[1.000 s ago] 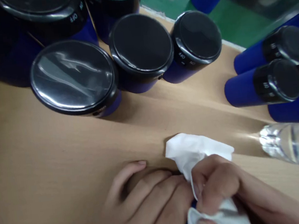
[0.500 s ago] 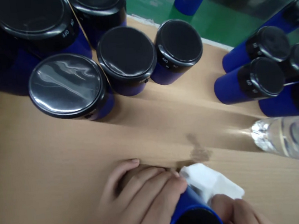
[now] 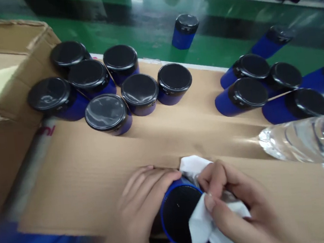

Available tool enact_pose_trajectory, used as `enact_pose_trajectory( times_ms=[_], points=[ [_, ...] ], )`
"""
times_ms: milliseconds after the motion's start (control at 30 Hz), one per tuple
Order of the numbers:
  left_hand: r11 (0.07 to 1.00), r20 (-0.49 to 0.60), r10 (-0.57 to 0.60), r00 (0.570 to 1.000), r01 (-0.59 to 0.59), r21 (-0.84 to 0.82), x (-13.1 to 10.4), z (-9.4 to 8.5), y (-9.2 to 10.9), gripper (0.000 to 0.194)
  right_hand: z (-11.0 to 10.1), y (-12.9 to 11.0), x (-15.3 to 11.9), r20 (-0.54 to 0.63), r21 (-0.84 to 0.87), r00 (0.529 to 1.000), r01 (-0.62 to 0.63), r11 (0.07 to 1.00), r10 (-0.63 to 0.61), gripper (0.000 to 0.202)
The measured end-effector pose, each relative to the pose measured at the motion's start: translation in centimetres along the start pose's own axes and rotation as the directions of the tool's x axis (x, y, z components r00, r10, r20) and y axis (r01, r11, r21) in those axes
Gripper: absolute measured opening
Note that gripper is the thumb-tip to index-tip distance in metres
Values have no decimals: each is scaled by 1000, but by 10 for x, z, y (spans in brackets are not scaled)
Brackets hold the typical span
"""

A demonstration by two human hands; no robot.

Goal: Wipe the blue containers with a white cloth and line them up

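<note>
My left hand (image 3: 143, 201) is wrapped round a blue cylinder (image 3: 175, 217), whose black end, rimmed in blue, faces up toward me. It lies low in the view over the cardboard (image 3: 81, 185). In my right hand (image 3: 241, 202) a crumpled white tissue (image 3: 201, 220) is pinched between thumb and fingers. Part of the tissue overlaps the cylinder's rim, and another part spreads behind it. The cylinder's far end is hidden by my hands and the tissue.
Several blue cylinders with black caps (image 3: 107, 114) stand at the back left. More such cylinders (image 3: 241, 97) are grouped at the right, and one (image 3: 185, 31) stands on the green surface (image 3: 140, 34). A clear plastic bottle (image 3: 307, 140) lies at right. A cardboard box (image 3: 24, 71) borders the left.
My view has tilted up and widened, bringing the box into sight. My right hand has come up with the tissue, which now overlaps the cylinder's rim. My left hand keeps its hold.
</note>
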State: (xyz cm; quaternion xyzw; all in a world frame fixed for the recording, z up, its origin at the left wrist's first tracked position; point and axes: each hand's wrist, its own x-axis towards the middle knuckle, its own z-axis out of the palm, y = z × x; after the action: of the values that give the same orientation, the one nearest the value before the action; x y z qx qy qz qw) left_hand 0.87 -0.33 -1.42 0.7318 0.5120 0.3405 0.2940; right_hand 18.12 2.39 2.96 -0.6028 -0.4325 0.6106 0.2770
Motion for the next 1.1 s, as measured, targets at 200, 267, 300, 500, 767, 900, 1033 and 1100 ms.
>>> enact_pose_trajectory(
  times_ms=[200, 267, 300, 500, 767, 900, 1033, 1100],
  points=[
    [999, 115, 32, 993, -29, -31, -3, -7, -1, 60, 5, -4, 26, 44, -204, 977, 213, 955, -209, 18],
    [999, 70, 10, 997, -7, -32, -3, -6, 1, 61, -10, -4, 33, -25, -411, 902, 383, 827, -431, 14],
    [999, 45, -10, 999, 12, -45, -4, -6, 2, 61, -20, -4, 34, -48, -530, 836, 443, 723, -547, 10],
    [934, -113, -240, 964, 197, -299, 2, -16, 19, 68, -43, -1, 3, 85, -886, 574, 418, 202, -814, 37],
    [486, 168, -269, 948, 284, -826, 30, -39, 63, 77, -4, -17, -17, 9, -376, 788, 573, 728, -615, 52],
    [711, 61, -92, 994, 108, -694, 33, -52, 64, 56, -18, -27, -12, 100, -284, 746, 656, 699, -659, 52],
    [958, -178, 285, 942, -288, 11, 41, -56, 59, 71, -14, -41, -9, 18, 17, 765, 643, 765, -643, 64],
    [924, -299, 384, 874, -363, 123, 46, -51, 60, 82, -6, -48, -8, 7, 196, 837, 536, 821, -547, 69]
  ],
)
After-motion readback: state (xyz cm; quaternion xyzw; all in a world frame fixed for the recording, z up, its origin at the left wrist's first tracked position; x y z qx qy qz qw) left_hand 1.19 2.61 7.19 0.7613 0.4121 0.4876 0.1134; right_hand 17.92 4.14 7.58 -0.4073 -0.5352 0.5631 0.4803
